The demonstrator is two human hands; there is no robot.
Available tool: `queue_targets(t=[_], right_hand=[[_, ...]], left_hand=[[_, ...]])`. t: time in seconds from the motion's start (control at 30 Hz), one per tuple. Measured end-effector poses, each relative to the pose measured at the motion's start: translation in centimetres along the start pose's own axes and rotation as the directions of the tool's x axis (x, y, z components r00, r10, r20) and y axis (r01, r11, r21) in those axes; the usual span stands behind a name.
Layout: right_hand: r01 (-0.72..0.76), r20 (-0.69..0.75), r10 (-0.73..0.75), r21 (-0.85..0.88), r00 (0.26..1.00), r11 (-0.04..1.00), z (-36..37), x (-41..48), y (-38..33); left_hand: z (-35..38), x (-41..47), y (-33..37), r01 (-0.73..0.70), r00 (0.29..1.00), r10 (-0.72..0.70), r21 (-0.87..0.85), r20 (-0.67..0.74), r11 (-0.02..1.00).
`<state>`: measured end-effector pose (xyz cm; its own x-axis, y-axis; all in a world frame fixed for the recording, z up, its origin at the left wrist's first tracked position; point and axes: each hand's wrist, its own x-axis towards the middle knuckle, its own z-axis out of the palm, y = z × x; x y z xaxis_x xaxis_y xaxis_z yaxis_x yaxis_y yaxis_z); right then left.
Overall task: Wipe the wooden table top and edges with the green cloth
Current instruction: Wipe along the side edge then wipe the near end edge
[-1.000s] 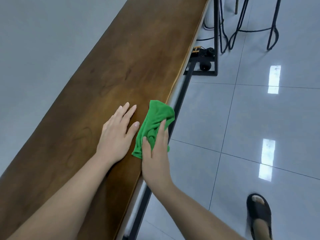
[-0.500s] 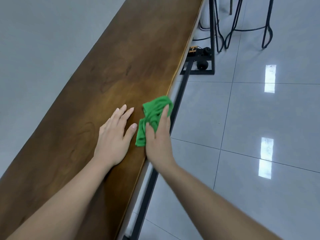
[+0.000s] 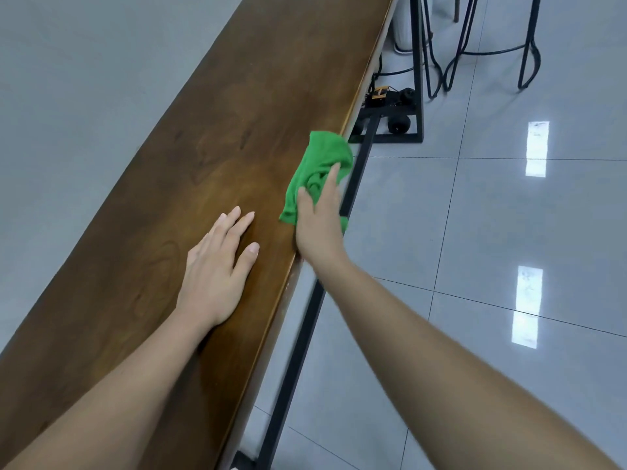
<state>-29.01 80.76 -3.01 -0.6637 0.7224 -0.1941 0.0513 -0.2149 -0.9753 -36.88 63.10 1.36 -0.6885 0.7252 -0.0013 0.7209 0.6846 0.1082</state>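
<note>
A person's left hand lies flat and empty, fingers spread, on the long dark-brown wooden tabletop. Just beyond it, at the tabletop's right edge, the right hand presses and grips the crumpled green cloth, which drapes over that edge. Soft, light and limp, the cloth would likely handle best bunched under the palm. Beyond the tabletop's right edge stand black metal stool legs.

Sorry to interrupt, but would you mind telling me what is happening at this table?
A person is wiping a long wooden table with a green cloth. The right hand presses the bunched cloth against the table's right-hand edge, while the left hand lies flat and open on the top beside it.
</note>
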Motion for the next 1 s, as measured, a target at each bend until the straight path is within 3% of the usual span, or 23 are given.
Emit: queue_targets(t=[0.23, 0.37, 0.53, 0.83, 1.0], right_hand=[[-0.111, 0.124, 0.108, 0.022, 0.986, 0.994, 5.0, -19.9, 4.4], [-0.121, 0.098, 0.118, 0.021, 0.988, 0.992, 6.4, -23.5, 5.2], [-0.058, 0.084, 0.053, 0.058, 0.995, 0.997, 4.0, -16.5, 3.4], [0.014, -0.038, -0.014, -0.009, 0.999, 1.000, -1.0, 6.1, -0.8], [0.024, -0.065, -0.025, -0.017, 0.998, 1.000, -2.2, 10.6, -2.0]], left_hand=[[0.0, -0.1, -0.1, -0.014, 1.000, 0.014, -0.016, -0.006, 1.000], [0.1, -0.2, -0.1, -0.012, 1.000, 0.012, -0.009, -0.007, 1.000], [-0.1, -0.1, -0.1, -0.006, 1.000, 0.006, -0.006, 0.001, 1.000], [-0.2, 0.1, 0.3, 0.043, 0.999, -0.043, -0.006, 0.021, 0.999], [-0.2, 0.0, 0.4, 0.045, 0.999, -0.045, 0.001, 0.013, 0.999]])
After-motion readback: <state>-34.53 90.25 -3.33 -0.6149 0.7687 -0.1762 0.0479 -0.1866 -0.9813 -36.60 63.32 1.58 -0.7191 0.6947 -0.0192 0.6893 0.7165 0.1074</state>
